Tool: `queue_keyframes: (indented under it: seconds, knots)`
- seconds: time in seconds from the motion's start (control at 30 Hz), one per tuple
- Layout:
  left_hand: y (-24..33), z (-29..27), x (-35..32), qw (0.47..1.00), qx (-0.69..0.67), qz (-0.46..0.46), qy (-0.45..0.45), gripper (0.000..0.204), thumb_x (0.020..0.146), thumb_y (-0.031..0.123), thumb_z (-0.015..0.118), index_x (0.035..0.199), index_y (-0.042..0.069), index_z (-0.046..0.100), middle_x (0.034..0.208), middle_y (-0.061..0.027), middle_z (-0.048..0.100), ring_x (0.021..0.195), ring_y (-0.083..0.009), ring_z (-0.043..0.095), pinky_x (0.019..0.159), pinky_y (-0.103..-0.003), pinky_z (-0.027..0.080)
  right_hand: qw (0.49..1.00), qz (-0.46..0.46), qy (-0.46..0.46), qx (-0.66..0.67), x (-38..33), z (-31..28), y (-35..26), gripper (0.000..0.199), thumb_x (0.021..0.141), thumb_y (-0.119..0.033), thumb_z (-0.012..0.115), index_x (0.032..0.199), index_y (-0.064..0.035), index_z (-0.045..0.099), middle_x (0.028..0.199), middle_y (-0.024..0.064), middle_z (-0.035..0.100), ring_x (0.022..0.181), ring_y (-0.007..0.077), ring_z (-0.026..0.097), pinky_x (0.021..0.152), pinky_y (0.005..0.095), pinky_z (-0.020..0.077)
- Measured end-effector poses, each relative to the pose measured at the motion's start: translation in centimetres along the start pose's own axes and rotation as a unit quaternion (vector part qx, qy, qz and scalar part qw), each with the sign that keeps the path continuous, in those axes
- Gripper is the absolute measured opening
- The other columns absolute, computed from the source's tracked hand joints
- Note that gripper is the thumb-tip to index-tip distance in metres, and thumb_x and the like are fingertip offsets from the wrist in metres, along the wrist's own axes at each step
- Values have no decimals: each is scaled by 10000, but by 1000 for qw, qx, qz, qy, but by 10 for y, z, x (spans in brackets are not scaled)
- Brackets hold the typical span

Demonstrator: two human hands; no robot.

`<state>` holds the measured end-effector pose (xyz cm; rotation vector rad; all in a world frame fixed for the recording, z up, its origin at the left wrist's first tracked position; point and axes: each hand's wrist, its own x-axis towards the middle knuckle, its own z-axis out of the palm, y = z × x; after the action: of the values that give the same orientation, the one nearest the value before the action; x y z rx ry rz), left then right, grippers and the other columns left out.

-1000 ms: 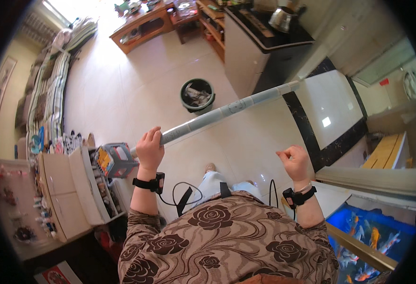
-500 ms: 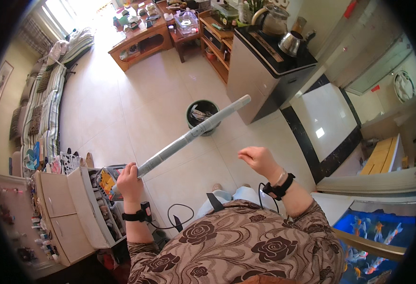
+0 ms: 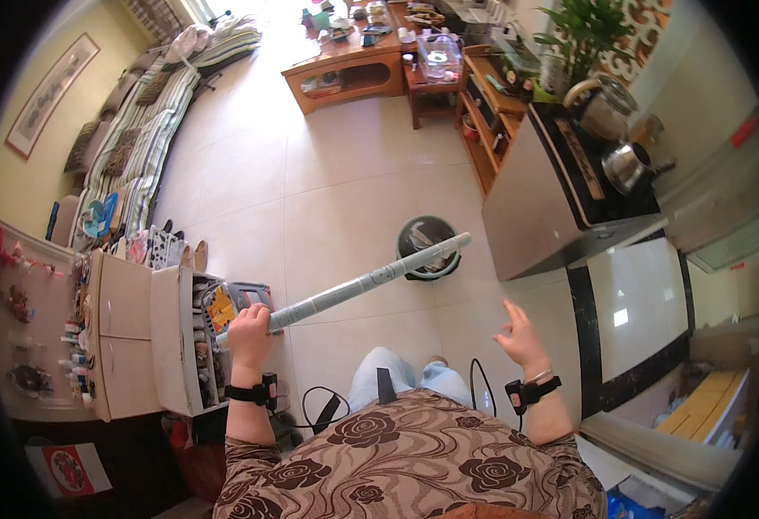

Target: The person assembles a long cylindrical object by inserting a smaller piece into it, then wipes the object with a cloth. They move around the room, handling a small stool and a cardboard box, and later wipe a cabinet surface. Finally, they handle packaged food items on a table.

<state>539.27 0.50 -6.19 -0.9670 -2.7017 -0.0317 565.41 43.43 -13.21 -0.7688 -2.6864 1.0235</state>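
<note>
Right hand (image 3: 522, 344): fingers (image 3: 512, 314) now spread, bunched together before
Grey roll (image 3: 366, 282): far end now crosses the bin (image 3: 401, 246), having reached well past it
Plant (image 3: 580, 39): leaves more fully in view
Fish tank (image 3: 632, 507): now mostly out of view

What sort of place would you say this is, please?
It looks like a home's living room: a long striped seat with cushions runs along the left wall, a framed picture hangs there, and a wooden table stands farther off.

A brown floral top (image 3: 414, 454), pale blue trousers (image 3: 365, 378) and black wristbands (image 3: 542, 390) are worn.
</note>
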Motion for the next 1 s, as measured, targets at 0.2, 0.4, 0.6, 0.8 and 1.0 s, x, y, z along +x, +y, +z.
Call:
queue_keyframes:
  seconds: [0.2, 0.4, 0.6, 0.8, 1.0]
  knots:
    - [-56, 31, 35, 999, -9, -42, -8, 124, 668, 38, 579, 780, 86, 560, 848, -38, 599, 752, -253, 592, 623, -381, 486, 985, -7, -168, 41, 111, 60, -47, 654, 721, -76, 681, 1326, -68, 433, 1223, 177, 533, 1136, 345, 520, 952, 401, 439]
    - [-165, 73, 118, 998, -24, -48, -40, 129, 665, 27, 568, 783, 79, 572, 832, -48, 603, 759, -265, 594, 645, -385, 494, 987, -106, -115, -30, 216, 138, -116, 539, 753, -141, 679, 1253, -57, 497, 1091, 177, 612, 1050, 337, 577, 891, 405, 471]
    - [-227, 104, 219, 995, -66, 25, -67, 212, 637, -9, 569, 830, 74, 596, 917, -41, 636, 803, -264, 602, 659, -375, 499, 972, -25, -230, 29, 251, 165, -151, 477, 759, -188, 667, 1198, -49, 540, 1119, 154, 612, 1026, 315, 586, 869, 406, 476]
    - [-150, 150, 320, 957, -110, 236, -129, 241, 641, -4, 572, 867, 76, 601, 948, -39, 633, 848, -285, 605, 673, -393, 501, 981, 145, -131, -9, 181, 149, -109, 409, 800, -222, 587, 1172, -54, 563, 1079, 182, 622, 997, 351, 587, 841, 433, 478]
    - [39, 179, 354, 864, -118, 445, -206, 252, 669, 22, 584, 911, 89, 604, 974, -43, 622, 878, -304, 601, 702, -425, 494, 936, 346, 68, 24, 50, 95, -66, 387, 827, -245, 572, 1157, -43, 576, 1067, 189, 626, 993, 355, 590, 839, 437, 477]
